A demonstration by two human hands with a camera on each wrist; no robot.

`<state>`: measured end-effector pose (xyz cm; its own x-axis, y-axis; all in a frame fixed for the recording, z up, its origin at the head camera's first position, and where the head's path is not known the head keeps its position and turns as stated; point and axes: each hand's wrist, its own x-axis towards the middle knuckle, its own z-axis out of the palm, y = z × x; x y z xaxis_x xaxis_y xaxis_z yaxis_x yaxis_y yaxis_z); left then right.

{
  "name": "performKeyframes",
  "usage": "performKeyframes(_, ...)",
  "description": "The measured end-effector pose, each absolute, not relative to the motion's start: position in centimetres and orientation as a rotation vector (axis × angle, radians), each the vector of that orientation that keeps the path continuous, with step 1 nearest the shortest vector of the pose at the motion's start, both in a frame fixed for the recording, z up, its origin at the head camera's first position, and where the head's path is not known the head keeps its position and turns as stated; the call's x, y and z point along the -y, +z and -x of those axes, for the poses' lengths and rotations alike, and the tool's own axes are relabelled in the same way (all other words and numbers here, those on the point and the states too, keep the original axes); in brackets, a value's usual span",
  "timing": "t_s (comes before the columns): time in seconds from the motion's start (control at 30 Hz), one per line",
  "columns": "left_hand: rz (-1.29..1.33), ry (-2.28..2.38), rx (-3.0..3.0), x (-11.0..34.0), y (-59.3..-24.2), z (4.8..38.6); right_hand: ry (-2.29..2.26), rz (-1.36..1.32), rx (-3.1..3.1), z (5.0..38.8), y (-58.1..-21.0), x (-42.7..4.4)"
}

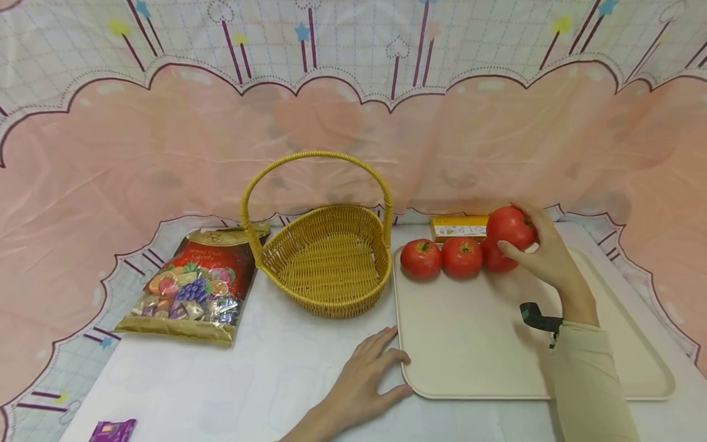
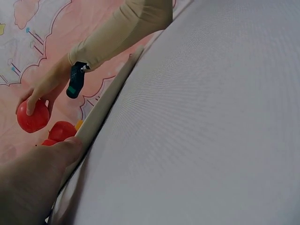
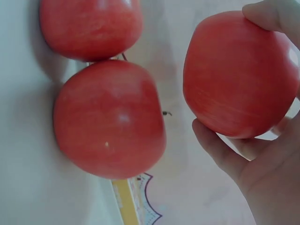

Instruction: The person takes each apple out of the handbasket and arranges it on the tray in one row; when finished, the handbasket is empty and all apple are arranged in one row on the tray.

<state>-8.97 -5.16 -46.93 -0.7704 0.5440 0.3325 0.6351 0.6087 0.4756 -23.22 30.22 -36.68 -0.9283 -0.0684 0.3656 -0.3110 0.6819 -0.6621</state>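
My right hand (image 1: 552, 261) grips a red apple (image 1: 509, 226) between thumb and fingers, raised above the far part of a beige tray (image 1: 486, 350). Below and partly behind it sits another red apple (image 1: 497, 258). To its left two more apples, one in the middle (image 1: 462, 258) and one at the end (image 1: 421, 259), complete a row along the tray's far edge. In the right wrist view, the held apple (image 3: 239, 75) is apart from those on the tray. My left hand (image 1: 364, 380) rests by the tray's near left corner, fingers relaxed and touching the rim.
A yellow wicker basket (image 1: 331, 305) with a tall handle stands left of the tray. Farther left lies a red mixed fruit candy bag (image 1: 193, 285). A yellow box (image 1: 458, 227) is behind the apples. One purple wrapped packet (image 1: 113, 431) lies at the front left.
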Motion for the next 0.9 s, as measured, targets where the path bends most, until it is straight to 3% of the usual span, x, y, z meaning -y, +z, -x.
performKeyframes(0.9,0.987,-0.910,2.713,5.2,-46.8,9.0,1.094,-0.203,2.563,23.3,-37.9,-33.0)
